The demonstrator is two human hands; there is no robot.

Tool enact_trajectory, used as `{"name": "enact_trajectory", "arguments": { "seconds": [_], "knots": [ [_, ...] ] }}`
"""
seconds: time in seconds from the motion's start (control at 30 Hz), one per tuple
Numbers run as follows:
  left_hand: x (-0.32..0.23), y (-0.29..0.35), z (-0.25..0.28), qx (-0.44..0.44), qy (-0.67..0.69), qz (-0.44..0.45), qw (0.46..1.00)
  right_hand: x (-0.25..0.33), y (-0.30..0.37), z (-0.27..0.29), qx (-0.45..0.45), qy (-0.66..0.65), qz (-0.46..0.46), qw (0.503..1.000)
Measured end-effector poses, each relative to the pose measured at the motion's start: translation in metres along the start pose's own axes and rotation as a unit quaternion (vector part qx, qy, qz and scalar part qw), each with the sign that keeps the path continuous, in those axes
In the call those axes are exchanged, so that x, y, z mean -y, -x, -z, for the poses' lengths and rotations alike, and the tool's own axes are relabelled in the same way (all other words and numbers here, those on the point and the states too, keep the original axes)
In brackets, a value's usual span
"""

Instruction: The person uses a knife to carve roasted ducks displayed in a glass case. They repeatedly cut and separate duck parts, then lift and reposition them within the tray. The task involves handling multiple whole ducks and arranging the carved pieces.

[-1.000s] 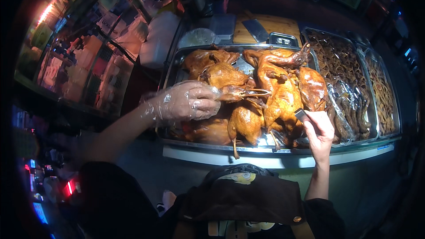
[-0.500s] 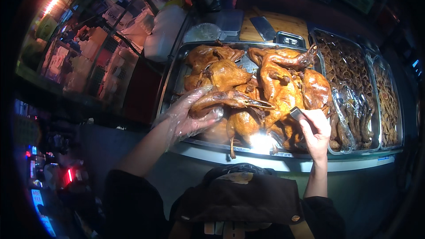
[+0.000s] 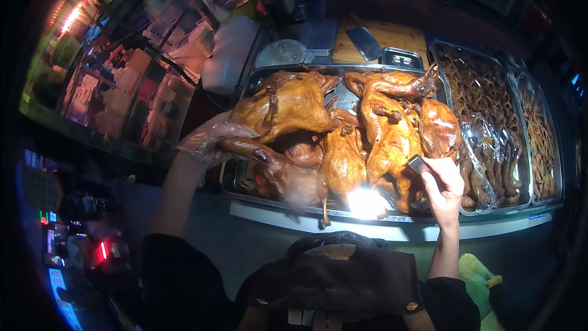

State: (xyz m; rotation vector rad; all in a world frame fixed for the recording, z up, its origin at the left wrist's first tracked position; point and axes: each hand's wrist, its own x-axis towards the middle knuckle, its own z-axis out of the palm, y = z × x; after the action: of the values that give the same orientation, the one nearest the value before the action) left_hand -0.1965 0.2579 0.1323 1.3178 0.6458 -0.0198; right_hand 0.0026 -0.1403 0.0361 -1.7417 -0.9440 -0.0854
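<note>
Roast duck (image 3: 285,107), long axis running rightward from the gloved left hand (image 3: 208,141) clasping its neck end, hangs above the tray (image 3: 236,175); right hand (image 3: 442,184) pinches a small dark object.

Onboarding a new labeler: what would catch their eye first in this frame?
The heap of glossy brown roast birds in the metal tray at centre dominates. The left hand, in a clear plastic glove, grips one bird at the tray's left side and has it raised. The bare right hand holds a small dark object at the tray's front right, beside trays of dark strips.
</note>
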Motion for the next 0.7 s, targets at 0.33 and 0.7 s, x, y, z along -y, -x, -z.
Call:
{"name": "enact_trajectory", "arguments": {
  "seconds": [0.33,0.7],
  "knots": [
    [0.000,-0.038,-0.005,0.097,0.058,-0.062,0.992,0.005,0.003,-0.008,-0.005,0.013,0.003,1.000],
    [0.031,-0.097,0.020,0.109,-0.078,0.067,0.989,0.012,0.001,-0.002,-0.008,0.027,-0.021,0.999]
  ]
}}
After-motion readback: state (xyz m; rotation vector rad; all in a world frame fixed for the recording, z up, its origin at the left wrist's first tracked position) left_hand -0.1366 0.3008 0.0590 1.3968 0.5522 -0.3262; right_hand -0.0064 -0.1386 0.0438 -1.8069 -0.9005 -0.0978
